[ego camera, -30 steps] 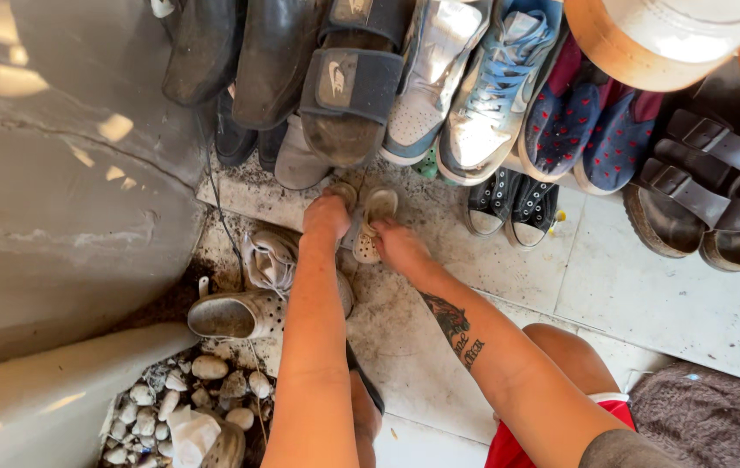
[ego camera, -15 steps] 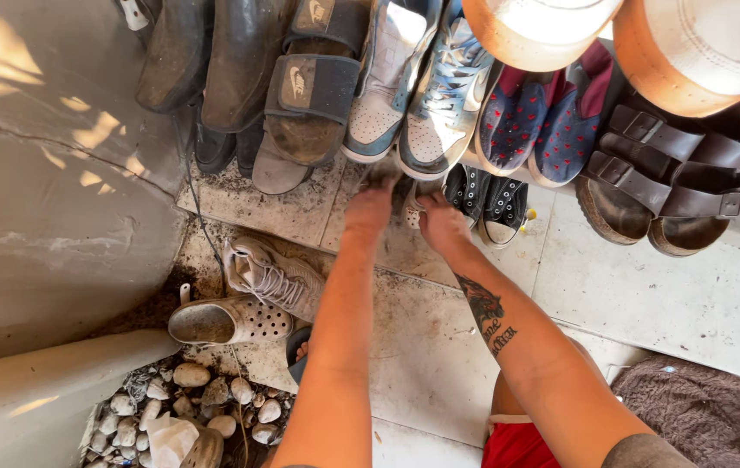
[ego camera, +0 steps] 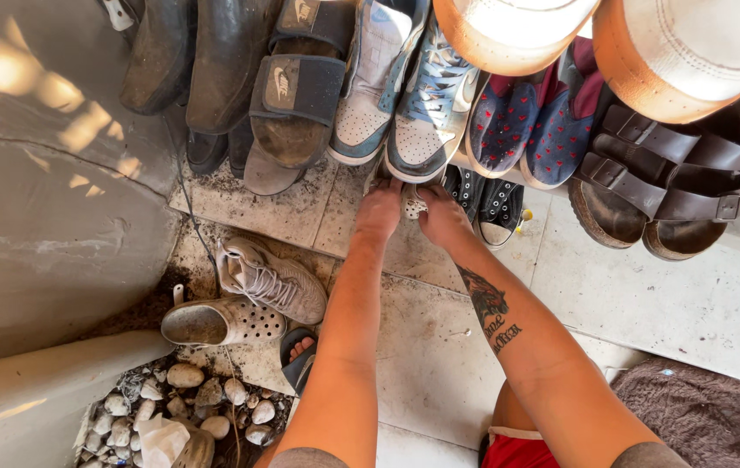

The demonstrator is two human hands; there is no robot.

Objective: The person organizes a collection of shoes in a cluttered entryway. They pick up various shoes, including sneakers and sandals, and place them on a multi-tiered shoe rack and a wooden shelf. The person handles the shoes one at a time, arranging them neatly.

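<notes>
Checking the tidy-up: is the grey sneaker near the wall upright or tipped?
Upright: the grey sneaker sits on its sole, laces facing up, beside a clog.

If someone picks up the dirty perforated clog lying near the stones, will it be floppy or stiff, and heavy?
The perforated clog is probably light: it looks like moulded foam full of holes. It holds its open shape lying alone, so it is likely fairly stiff, though bendable. Dirt coats it, so grit may fall off. It lies flat, unlikely to roll.

At twelve o'clock I see my hands on small perforated clogs [ego camera: 412,204], matt rubbery plastic; beneath, the floor tiles [ego camera: 439,321] look rough, gritty, dull stone.
</notes>
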